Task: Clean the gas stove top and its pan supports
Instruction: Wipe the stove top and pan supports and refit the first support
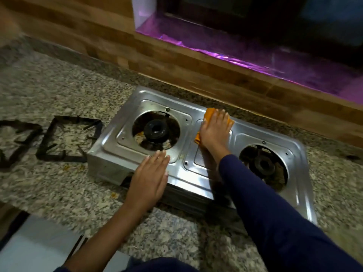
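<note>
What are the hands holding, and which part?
Nothing is gripped. The right hand presses flat on the orange cloth; the left hand rests flat on the stove.

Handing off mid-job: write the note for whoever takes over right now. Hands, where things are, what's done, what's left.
Left hand: flat on the stove front edge, steadying it.
Right hand: fingers straight, pressing the orange cloth on the stove's middle rear.
Pan supports: both off, lying on the counter left of the stove.
Done: supports removed, top being wiped.
Left: grime around the left burner and right burner, crumbs on the counter, supports to clean and refit.
</note>
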